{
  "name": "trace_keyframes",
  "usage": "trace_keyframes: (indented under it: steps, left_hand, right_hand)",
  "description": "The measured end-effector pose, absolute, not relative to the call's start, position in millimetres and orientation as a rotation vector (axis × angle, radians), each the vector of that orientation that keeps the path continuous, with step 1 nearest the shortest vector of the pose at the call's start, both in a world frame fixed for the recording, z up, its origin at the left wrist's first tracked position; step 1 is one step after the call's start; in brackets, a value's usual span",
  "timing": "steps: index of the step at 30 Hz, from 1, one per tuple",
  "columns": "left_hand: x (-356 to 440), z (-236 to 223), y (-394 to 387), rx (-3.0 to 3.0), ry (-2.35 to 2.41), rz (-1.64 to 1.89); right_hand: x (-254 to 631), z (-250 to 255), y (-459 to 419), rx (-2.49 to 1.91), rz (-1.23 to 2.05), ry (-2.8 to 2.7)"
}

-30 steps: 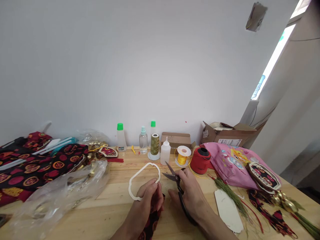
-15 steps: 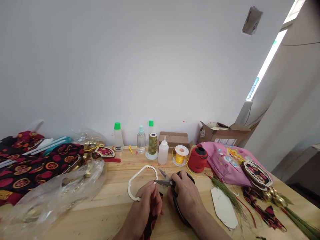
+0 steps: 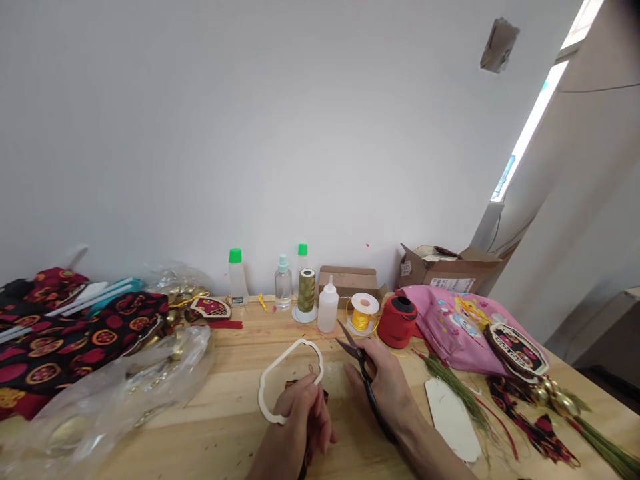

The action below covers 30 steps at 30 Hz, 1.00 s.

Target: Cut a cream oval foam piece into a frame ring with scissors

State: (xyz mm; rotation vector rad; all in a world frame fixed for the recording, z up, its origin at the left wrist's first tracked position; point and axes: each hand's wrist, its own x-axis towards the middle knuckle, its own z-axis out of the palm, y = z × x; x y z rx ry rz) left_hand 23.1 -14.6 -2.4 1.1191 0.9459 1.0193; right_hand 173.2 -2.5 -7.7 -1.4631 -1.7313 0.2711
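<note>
My left hand (image 3: 300, 417) is closed on the near edge of a white shaped frame (image 3: 285, 363) that lies on the wooden table (image 3: 225, 413), with a scrap of dark red patterned cloth (image 3: 295, 385) under the fingers. My right hand (image 3: 387, 387) grips black scissors (image 3: 357, 357), whose blades are slightly apart and point up and away, just right of the frame.
Behind stand several bottles (image 3: 235, 277), a gold-green thread cone (image 3: 306, 293), a yellow cord spool (image 3: 364, 312) and a red spool (image 3: 399, 322). Patterned fabric (image 3: 65, 333) and a clear plastic bag (image 3: 130, 380) lie left; a pink bag (image 3: 460, 320), a white plaque (image 3: 450, 417) and tassels lie right.
The scissors were at the frame's right edge half a second ago; they have since pulled back to the right and tilted upward. My left hand keeps its hold on the frame.
</note>
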Motion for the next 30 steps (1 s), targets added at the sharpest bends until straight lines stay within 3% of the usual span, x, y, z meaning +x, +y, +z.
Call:
trace_keyframes:
  steps: [5, 14, 21, 30]
  left_hand:
    - [26.0, -2.0, -17.7, 1.295, 1.044, 0.942]
    - [22.8, -3.8, -16.6, 1.318, 0.955, 0.862]
    - [16.1, -4.2, -10.6, 1.277, 0.851, 0.896]
    - [19.5, -5.8, -11.9, 1.373, 0.856, 0.788]
  right_hand:
    - [156.6, -4.9, -6.9, -1.133, 0.595, -1.673]
    - [176.3, 1.1, -1.9, -1.288, 0.301, -1.578]
    - [182.7, 1.9, -2.2, -1.309, 0.529, -1.699]
    - [153.4, 6.5, -13.5, -1.038, 0.960, -1.375]
